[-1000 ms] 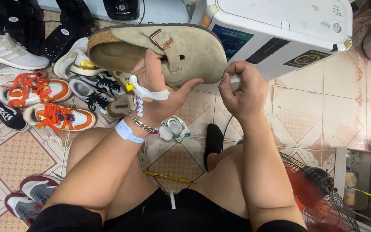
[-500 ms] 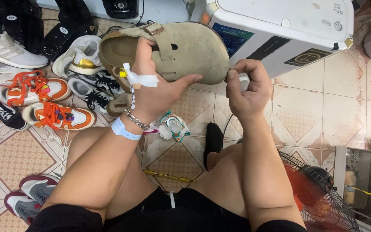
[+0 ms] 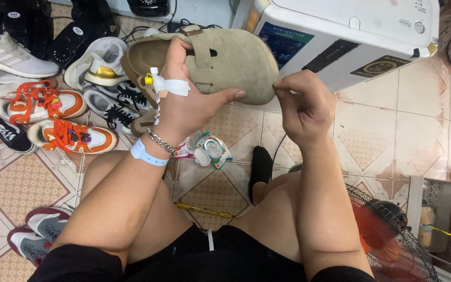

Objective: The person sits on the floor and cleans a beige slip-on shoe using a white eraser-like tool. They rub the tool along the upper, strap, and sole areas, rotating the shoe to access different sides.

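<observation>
Patterned tile floor (image 3: 382, 141) fills the view, person seated on it, bare knees up, black shorts at the bottom edge. White boxy appliance (image 3: 351, 36) top right, cut off by the top edge, its front panel tilted toward the person. Black and red fan (image 3: 392, 235) bottom right, only part of its wire grille in view. Row of sneakers at left: orange-laced pair (image 3: 53, 117), white and black pair (image 3: 105, 83), a grey and maroon one (image 3: 32, 235) half hidden behind the left thigh. Tan suede clog (image 3: 220, 62) held up above the knees, in front of the appliance, lying sideways with its opening to the left and rounded toe to the right, buckle strap on top. Left forearm rises from the lower left, wrist bent back, blue wristband and chain bracelet on it; left hand (image 3: 189, 99) is closed around the clog's heel end, thumb stretched out under the sole, fingers tucked inside the opening and out of sight, a white tag with a yellow piece hanging across the back of the hand. Right forearm stands nearly upright; right hand (image 3: 304, 104) curled loosely, fingertips pinched at the toe edge of the clog, whether anything small is between them is too hidden to tell. Small plastic packet (image 3: 210, 149) lies on the floor between the knees, contents unclear.
</observation>
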